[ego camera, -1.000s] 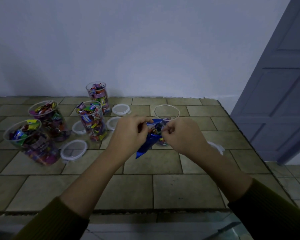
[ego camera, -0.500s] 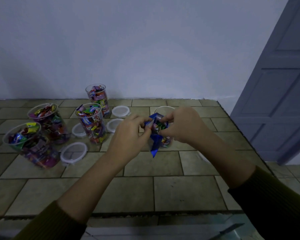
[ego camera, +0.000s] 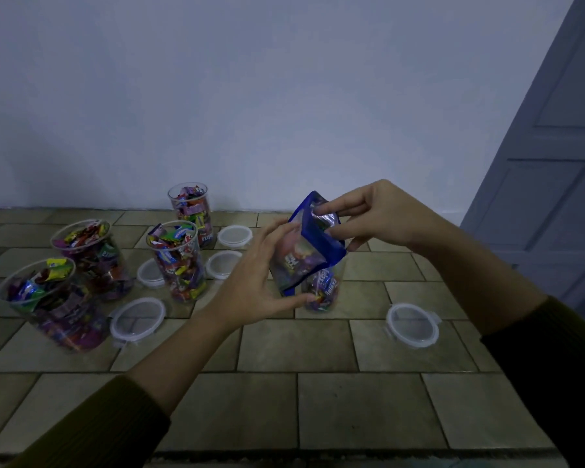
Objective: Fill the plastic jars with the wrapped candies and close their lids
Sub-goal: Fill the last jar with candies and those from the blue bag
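Observation:
I hold a blue candy bag [ego camera: 306,251] upside down with both hands, right over a clear plastic jar [ego camera: 323,290] that has some wrapped candies at its bottom. My left hand [ego camera: 260,278] grips the bag's side and lower edge. My right hand [ego camera: 368,214] pinches the bag's raised end. Several open jars stand to the left, heaped with wrapped candies: a near-left jar [ego camera: 53,305], one behind it [ego camera: 90,258], a middle jar [ego camera: 178,261] and a back jar [ego camera: 191,214].
White lids lie loose on the tiled counter [ego camera: 284,400]: one to the right [ego camera: 412,324], one near left [ego camera: 137,319], and others [ego camera: 233,236] among the jars. A wall runs behind; a grey door [ego camera: 554,163] stands right. The counter's front edge is near me.
Both hands have risen and turned the blue bag from a crumpled bundle at the jar's mouth to a lifted, upended position over the jar. The lid on the right is now uncovered.

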